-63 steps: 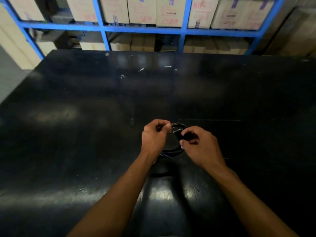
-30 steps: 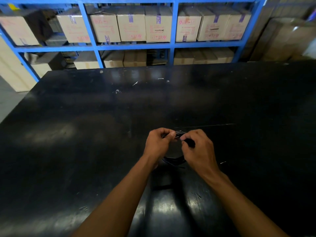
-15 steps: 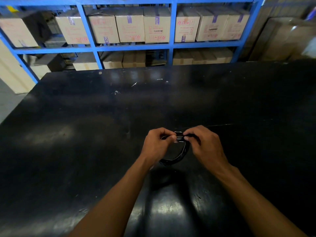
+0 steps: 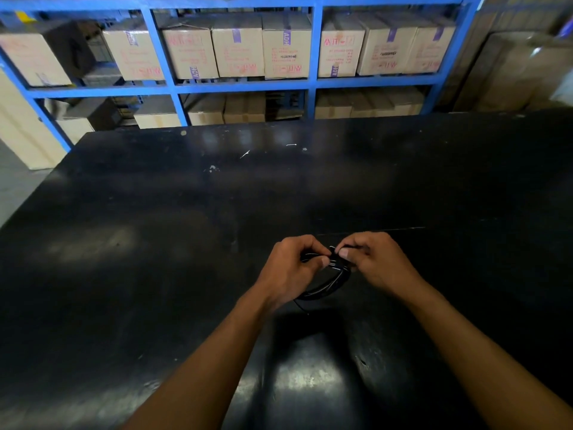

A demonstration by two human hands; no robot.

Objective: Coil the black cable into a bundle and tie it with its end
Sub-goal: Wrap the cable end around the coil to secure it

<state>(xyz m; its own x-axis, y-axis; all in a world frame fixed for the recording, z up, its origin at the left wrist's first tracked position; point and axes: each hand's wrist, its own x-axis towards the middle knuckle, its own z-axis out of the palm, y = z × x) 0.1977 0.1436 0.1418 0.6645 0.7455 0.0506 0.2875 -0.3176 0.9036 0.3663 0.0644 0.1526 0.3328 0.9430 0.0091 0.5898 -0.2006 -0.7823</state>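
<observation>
The black cable [image 4: 325,288] is wound into a small round coil held just above the black table [image 4: 186,243]. My left hand [image 4: 291,270] pinches the coil's top left part between thumb and fingers. My right hand [image 4: 375,262] pinches the top right part, where a few turns of the cable's end wrap across the bundle. Thumbs nearly touch at the wrap. The coil's lower arc shows between my wrists, with a short thin tail hanging below it. The upper arc is hidden by my fingers.
A blue metal rack [image 4: 311,57] stands behind the table's far edge, filled with cardboard boxes [image 4: 237,45]. Small pale scraps [image 4: 245,154] lie near the far side of the table. Grey floor [image 4: 12,187] shows at the left.
The coil has turned from lying between my hands to hanging below them. My hands have drawn together at its top, and my right fingers have shifted along the wrap. The camera tilted up slightly.
</observation>
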